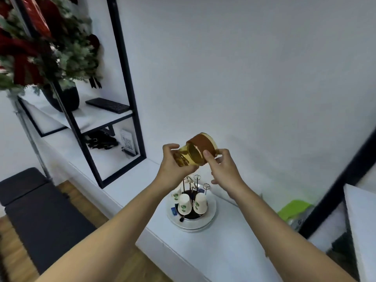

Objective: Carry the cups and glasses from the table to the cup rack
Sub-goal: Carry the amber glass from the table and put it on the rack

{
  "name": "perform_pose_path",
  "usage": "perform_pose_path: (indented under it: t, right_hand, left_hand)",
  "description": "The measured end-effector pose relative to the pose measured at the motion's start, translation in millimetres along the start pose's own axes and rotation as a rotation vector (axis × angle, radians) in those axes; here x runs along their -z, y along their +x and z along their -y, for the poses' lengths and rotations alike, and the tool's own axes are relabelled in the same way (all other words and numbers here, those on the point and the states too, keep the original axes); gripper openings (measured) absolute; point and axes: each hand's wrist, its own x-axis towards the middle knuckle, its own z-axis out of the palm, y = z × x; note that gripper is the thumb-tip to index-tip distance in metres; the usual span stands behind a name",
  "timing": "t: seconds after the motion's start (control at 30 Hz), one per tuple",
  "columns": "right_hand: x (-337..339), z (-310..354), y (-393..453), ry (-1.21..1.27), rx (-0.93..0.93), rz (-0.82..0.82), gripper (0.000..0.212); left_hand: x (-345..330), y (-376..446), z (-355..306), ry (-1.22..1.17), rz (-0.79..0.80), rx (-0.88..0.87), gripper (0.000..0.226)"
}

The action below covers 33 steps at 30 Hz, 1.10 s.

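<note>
Both hands hold amber glasses in the air above the cup rack [193, 186]. My left hand [173, 165] grips a plain amber glass [183, 157], tilted on its side. My right hand [221, 165] pinches a second amber glass with a brown sleeve [203, 144], whose mouth is pushed against the first one. The rack's thin metal prongs rise from a round white tray [211, 216] on the white counter. Three white paper cups with green prints [184, 203] hang upside down on the rack's near side. The far prongs are bare.
A black-framed shelf [126, 78] stands at the left with a potted plant with red ribbons [40, 47], a keyboard [107, 105] and a QR card. A green-lidded box [295, 208] sits right of the tray. A dark bench [40, 210] lies lower left, below the counter.
</note>
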Motion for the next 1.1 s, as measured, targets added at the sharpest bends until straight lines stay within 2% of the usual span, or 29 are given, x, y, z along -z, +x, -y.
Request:
perform_pose_path:
  t: [0.13,0.2,0.27,0.43,0.57,0.7,0.83,1.1]
  right_hand:
    - [-2,-10,55,-0.037,-0.070,0.020,0.040]
    - [-4,-21,72,-0.088,-0.080,0.033,0.043]
    - [-5,-37,91,-0.201,-0.036,0.008,0.051]
    - [-7,-76,125,-0.359,-0.003,0.064,0.038]
    - [-6,-92,145,-0.189,-0.094,0.084,0.031]
    - [-10,-109,161,-0.075,-0.228,0.112,0.034]
    - [-16,-131,174,-0.041,-0.300,0.106,0.009]
    - [-27,-167,193,0.001,-0.396,0.098,0.015]
  left_hand:
    - [-11,51,15,0.005,-0.039,0.013,0.072]
    - [-18,67,28,0.036,-0.028,0.030,0.073]
    - [-26,85,44,0.058,0.001,0.044,0.076]
    - [-57,118,75,0.168,0.137,0.010,0.071]
    - [-80,139,98,0.274,0.290,0.013,0.079]
    - [-98,160,129,0.433,0.412,0.044,0.083]
    - [-110,176,157,0.499,0.495,0.039,0.084]
    - [-119,193,185,0.653,0.601,0.011,0.078]
